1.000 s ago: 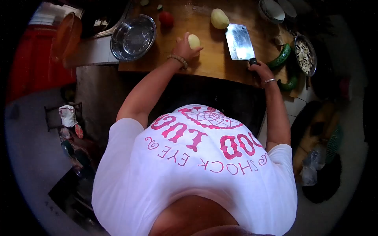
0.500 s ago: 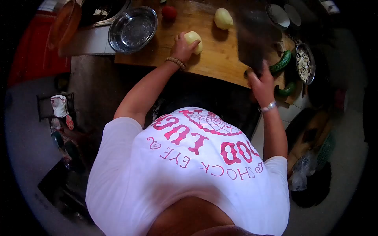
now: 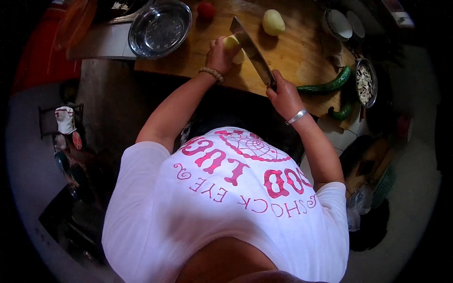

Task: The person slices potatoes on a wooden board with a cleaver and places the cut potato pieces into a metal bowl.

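Observation:
On the wooden board (image 3: 292, 59), my left hand (image 3: 220, 57) grips a pale yellow potato (image 3: 231, 43), which looks divided, with a lower pale part showing below the fingers. My right hand (image 3: 284, 93) is wrapped round the handle of a cleaver (image 3: 253, 53). The broad blade slants up and left, its far end beside the potato. Another peeled potato (image 3: 273, 22) lies farther back, right of the blade. A red tomato (image 3: 206, 10) sits behind my left hand. A long green cucumber (image 3: 330, 84) lies right of my right hand.
At the left edge of the board stands a clear bowl (image 3: 160, 29). A dish of chopped pale pieces (image 3: 364, 84) is on the right, near a second green vegetable (image 3: 340, 112). White bowls (image 3: 339, 26) stand at the back right.
My right hand has moved left with the cleaver, bringing the blade to the potato. The potato under my left hand was whole and now looks divided. The view has shifted slightly.

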Demonstrator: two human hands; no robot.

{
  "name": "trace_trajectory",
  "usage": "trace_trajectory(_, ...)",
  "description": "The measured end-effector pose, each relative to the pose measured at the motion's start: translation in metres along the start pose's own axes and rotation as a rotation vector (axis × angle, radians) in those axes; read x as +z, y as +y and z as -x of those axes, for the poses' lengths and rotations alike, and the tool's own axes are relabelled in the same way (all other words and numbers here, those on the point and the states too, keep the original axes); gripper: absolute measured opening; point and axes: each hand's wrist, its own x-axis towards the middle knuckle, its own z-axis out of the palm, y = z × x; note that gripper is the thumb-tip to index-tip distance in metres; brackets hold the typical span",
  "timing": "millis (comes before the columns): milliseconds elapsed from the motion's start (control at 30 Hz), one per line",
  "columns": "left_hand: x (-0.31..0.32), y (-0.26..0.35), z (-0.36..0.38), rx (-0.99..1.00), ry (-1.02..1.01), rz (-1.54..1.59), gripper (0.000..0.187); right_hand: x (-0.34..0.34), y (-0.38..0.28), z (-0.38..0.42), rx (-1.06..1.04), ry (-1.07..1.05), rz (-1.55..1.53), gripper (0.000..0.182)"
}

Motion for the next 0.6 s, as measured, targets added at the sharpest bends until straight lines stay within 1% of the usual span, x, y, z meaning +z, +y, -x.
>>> trace_trajectory(100,0.001,-0.001,-0.002,0.045,0.003,-0.048,0.063,0.010,0.004,-0.014,0.010,-0.032,-0.025,0.036)
trace_trajectory(200,0.004,-0.002,-0.001,0.059,0.039,-0.066,0.064,0.040,0.024,-0.045,-0.047,0.034,-0.091,0.038)
trace_trajectory(267,0.002,-0.004,-0.002,0.021,0.004,-0.128,0.065,0.048,0.025,-0.061,0.012,0.000,-0.056,0.040)
trace_trajectory(300,0.001,-0.002,-0.002,0.019,0.011,-0.125,0.065,0.043,0.025,-0.062,0.006,-0.003,-0.051,0.040)
trace_trajectory(367,-0.002,0.002,0.003,0.037,0.006,-0.054,0.066,0.027,0.024,-0.060,0.302,-0.158,-0.433,0.040)
trace_trajectory(467,-0.002,0.004,0.004,0.040,0.021,-0.114,0.063,0.008,0.007,-0.049,0.313,-0.140,-0.348,0.037)
trace_trajectory(500,-0.001,-0.001,0.006,0.033,0.025,-0.111,0.063,0.015,0.009,-0.045,0.117,-0.012,-0.208,0.037)
trace_trajectory(533,0.001,-0.005,0.006,0.040,0.032,-0.082,0.061,0.016,0.011,-0.040,0.115,-0.018,-0.204,0.037)
trace_trajectory(600,0.003,-0.011,0.003,0.047,0.043,-0.049,0.060,0.012,0.004,-0.023,-0.008,0.101,-0.132,0.038)
